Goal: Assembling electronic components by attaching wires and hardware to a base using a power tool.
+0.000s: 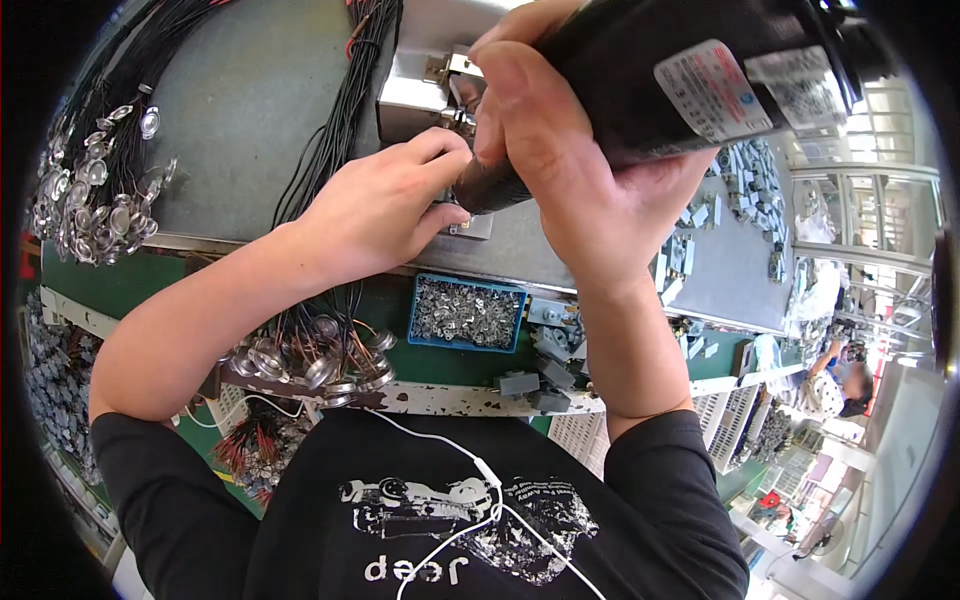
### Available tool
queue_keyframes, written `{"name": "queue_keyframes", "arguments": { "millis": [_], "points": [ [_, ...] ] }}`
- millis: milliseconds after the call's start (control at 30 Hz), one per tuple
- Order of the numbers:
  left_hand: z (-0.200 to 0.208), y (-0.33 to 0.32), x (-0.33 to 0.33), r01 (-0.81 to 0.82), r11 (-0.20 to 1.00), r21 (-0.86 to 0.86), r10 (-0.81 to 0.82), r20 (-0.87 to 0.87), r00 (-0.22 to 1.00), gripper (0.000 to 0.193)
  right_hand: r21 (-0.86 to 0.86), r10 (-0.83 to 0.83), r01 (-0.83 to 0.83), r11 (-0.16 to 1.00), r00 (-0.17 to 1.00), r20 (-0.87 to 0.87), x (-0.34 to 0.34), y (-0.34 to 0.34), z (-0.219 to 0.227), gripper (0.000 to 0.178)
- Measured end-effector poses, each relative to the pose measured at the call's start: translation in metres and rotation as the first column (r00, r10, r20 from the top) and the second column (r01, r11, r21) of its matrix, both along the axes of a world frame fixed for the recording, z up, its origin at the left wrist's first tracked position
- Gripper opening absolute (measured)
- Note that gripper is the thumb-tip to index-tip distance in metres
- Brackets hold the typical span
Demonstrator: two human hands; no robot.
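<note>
A black power screwdriver (pixel 660 90) was gripped by the right hand (pixel 570 170), whose fingers were wrapped tightly round its body, the tip being pointed down at a small metal part (pixel 470 225) on the grey surface (pixel 240 110). That part was pinched at its edge by the fingertips of the left hand (pixel 385 205), which was otherwise loosely curled; much of the part was hidden behind both hands. A metal fixture (pixel 420 90) was seen just behind the hands. A bundle of black wires (pixel 345 120) was laid across the surface to the left, ending in round metal discs (pixel 310 360) near the front edge. More such discs (pixel 95 190) were heaped at the far left. A blue tray of small screws (pixel 467 313) was placed just below the hands, with grey plastic blocks (pixel 545 360) scattered beside it.
</note>
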State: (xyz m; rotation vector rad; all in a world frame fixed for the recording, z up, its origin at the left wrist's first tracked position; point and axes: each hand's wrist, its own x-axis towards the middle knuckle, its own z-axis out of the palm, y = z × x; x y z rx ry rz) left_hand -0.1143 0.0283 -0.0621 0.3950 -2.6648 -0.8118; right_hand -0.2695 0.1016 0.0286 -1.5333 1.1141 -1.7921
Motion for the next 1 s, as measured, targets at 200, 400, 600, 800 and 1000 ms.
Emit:
{"name": "queue_keyframes", "arguments": {
  "millis": [200, 400, 600, 800, 1000],
  "points": [
    [0.010, -0.005, -0.005, 0.091, 0.996, 0.014, -0.090, -0.011, 0.996, 0.041, -0.178, -0.069, 0.075, 0.981, 0.997, 0.038, 0.009, -0.006, -0.003, 0.025],
    [0.033, -0.014, 0.005, 0.218, 0.975, -0.034, -0.213, 0.112, 0.971, 0.036, 0.372, -0.237, 0.149, 0.916, 0.950, 0.202, -0.015, 0.034, 0.049, 0.018],
    [0.037, -0.014, 0.005, 0.146, 0.989, 0.006, -0.145, 0.173, 0.974, 0.035, -0.063, -0.477, 0.476, 0.877, 0.879, -0.002, -0.053, 0.005, 0.027, 0.036],
    [0.052, -0.111, 0.035, -0.354, 0.921, 0.163, 0.387, -0.494, 0.779, 0.034, -0.505, -0.671, 0.510, 0.697, 0.712, -0.206, -0.095, 0.040, -0.012, 0.088],
    [0.058, -0.065, 0.028, -0.174, 0.959, -0.223, 0.128, -0.206, 0.970, 0.026, -0.092, -0.479, 0.589, 0.803, 0.546, -0.687, -0.108, 0.071, -0.045, 0.067]
  ]
}}
